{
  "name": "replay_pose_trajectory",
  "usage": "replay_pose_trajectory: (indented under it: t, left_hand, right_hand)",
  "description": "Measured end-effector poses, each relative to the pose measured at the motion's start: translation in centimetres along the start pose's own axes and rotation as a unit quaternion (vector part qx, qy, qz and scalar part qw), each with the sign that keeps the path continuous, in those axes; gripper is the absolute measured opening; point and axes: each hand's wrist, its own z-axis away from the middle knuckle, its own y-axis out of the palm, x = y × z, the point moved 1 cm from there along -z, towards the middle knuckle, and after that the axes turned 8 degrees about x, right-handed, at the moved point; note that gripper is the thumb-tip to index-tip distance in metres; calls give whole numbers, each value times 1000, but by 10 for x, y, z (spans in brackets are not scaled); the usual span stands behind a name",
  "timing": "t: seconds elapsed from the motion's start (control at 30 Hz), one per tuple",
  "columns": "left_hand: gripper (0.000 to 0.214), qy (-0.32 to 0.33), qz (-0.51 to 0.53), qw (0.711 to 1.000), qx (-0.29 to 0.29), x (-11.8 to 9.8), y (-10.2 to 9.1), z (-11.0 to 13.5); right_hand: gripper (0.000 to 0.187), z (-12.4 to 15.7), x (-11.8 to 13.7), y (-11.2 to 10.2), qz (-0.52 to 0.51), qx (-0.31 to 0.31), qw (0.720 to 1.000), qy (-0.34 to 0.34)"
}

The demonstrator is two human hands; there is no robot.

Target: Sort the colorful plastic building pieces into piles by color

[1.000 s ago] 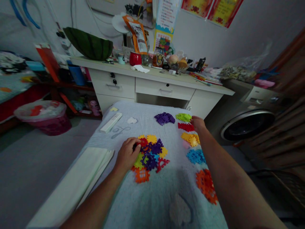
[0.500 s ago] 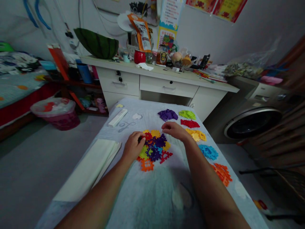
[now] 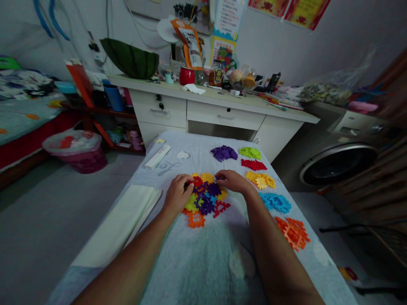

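Note:
A mixed heap of coloured plastic interlocking tiles (image 3: 206,201) lies in the middle of a pale blue towel-covered surface (image 3: 197,262). My left hand (image 3: 177,196) rests on the heap's left edge, fingers curled and pinching a red tile. At the heap's far right edge my right hand (image 3: 233,181) has its fingers curled down onto a purple tile. Sorted piles run along the right side: purple (image 3: 224,153), green (image 3: 250,152), red (image 3: 253,164), yellow (image 3: 261,180), blue (image 3: 276,202) and orange (image 3: 293,232).
A white box (image 3: 157,156) and folded white paper (image 3: 117,226) lie at the left of the towel. Behind stands a cluttered white desk (image 3: 219,106) with half a watermelon (image 3: 130,59). A washing machine (image 3: 337,156) is at the right, a pink bin (image 3: 76,150) at the left.
My right hand came back from the far sorted piles to the mixed heap and lowered onto a purple tile. My left hand stayed on the heap's left edge.

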Motion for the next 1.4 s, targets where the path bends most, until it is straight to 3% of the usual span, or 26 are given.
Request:
replay_pose_trajectory:
  t: [0.3,0.37,0.5,0.83,1.03,1.2,1.4]
  left_hand:
    - [17,-9,4,1000,-8,1,1,0]
    - [17,-10,4,1000,-7,1,0,0]
    - [17,-6,3,1000,-4,2,1,1]
    - [17,-3,7,1000,3,5,2,0]
    - [17,-4,6,1000,3,4,1,0]
    - [17,-4,6,1000,5,4,2,1]
    - [17,-7,1,1000,8,3,2,0]
  right_hand:
    - [16,-15,-25,6,-108,-155,980,56]
    - [12,-26,-30,9,-178,-187,962,85]
    - [22,-54,-34,10,-272,-253,919,130]
    - [26,-126,-49,3,-369,-333,861,107]
    - [31,-125,-65,3,-296,-367,875,110]
    - [31,-107,-76,-12,-87,-407,892,174]
    - [72,-109,-83,-17,-12,-357,895,266]
